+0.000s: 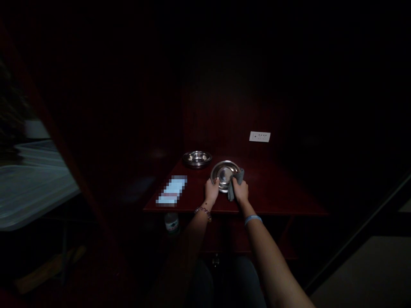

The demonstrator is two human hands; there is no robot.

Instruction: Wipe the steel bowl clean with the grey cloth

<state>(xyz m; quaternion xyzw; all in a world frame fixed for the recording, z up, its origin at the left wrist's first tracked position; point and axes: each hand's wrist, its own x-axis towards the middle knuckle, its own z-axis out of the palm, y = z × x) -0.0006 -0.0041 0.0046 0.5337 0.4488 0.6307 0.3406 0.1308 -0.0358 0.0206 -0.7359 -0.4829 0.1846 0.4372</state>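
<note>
Steel dish (224,173) tilted at near desk edge, right of second bowl (197,158). Left hand (212,191) fingers curled on rim: hold steady. Right hand (240,191) fingers closed around grey cloth (235,183): press flat, wipe in circles.

The room is very dark, with light falling only on a small patch of a dark red wooden tabletop (272,192). Behind its far edge rises a panel of the same dark red wood (224,111), carrying a white socket plate (260,136) toward the right. At the far left, pale surfaces (32,179) catch a cold bluish light. At the lower right corner, a strip of lighter grey floor (369,273) shows beyond a dark diagonal edge.
</note>
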